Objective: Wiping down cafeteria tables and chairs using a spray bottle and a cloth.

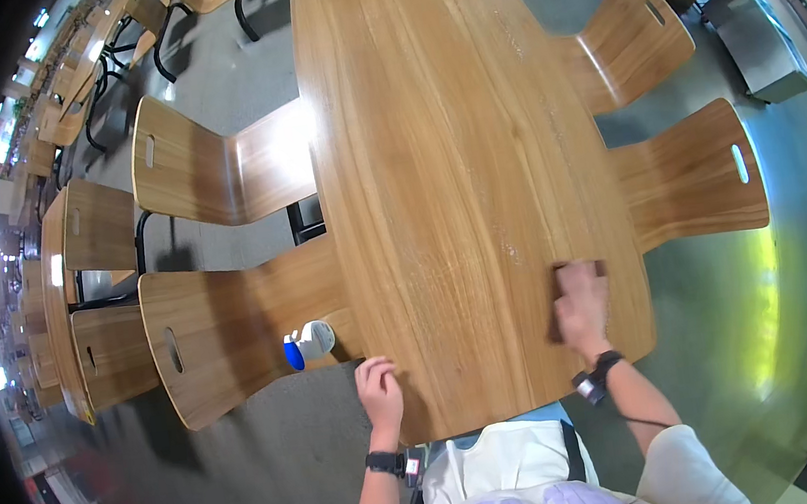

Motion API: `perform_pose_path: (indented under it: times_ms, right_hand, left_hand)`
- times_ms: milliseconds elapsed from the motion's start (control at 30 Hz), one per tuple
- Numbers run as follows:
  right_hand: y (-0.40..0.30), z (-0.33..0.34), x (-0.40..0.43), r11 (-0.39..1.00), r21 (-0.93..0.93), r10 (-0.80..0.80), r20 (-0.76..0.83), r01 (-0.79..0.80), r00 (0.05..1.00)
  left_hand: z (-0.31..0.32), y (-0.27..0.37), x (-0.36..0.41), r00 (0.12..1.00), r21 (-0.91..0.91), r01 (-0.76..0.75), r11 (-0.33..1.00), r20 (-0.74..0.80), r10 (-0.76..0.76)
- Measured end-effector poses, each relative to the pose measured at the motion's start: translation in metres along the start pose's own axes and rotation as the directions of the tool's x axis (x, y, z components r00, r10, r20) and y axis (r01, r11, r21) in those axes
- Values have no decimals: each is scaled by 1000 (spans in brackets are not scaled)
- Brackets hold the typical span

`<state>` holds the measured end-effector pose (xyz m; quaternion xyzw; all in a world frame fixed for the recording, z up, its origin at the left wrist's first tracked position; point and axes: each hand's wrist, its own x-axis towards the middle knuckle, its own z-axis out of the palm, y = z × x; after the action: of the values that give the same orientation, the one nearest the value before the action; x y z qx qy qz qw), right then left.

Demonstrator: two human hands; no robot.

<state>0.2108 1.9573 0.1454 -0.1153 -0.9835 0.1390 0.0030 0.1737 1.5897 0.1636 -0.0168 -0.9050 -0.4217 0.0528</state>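
My right hand [582,305] presses flat on a dark brown cloth or pad [555,324], blurred, near the right front part of a wooden table [439,172]. Most of the cloth is under the palm and fingers. At the table's left front corner, my left hand [380,394] touches the edge, fingers loosely bent and holding nothing. Just beyond it, a white bottle with a blue top [312,341] is over the seat of the nearest left chair. Small wet-looking specks [512,252] mark the tabletop ahead of the cloth.
On the left are a near wooden chair [206,337] and a farther one [193,168]. Two more, a near chair [700,178] and a far chair [631,43], flank the right side. A metal cart [755,39] stands at the far right. Other tables and chairs fill the left background.
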Motion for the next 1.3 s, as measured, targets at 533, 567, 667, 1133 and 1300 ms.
perform_pose_path:
  times_ms: [533, 567, 667, 1133, 1300]
  right_hand:
    - [-204, 57, -10, 638, 411, -658, -149, 651, 738]
    - [-183, 55, -15, 646, 409, -648, -153, 645, 746]
    - [-99, 12, -33, 783, 452, -479, -1, 427, 878]
    - [51, -2, 23, 988, -35, 135, -314, -153, 940]
    - [-129, 31, 32, 926, 192, -294, -172, 325, 940]
  left_hand:
    - [38, -20, -44, 918, 128, 277, 952, -328, -223]
    - [34, -25, -42, 923, 130, 267, 955, -318, -214]
    - [4, -35, -48, 900, -53, 341, 938, -271, -342]
    - [10, -39, -69, 882, -211, 403, 890, -169, -440]
    - [2, -56, -100, 815, -504, 358, 786, -241, -526]
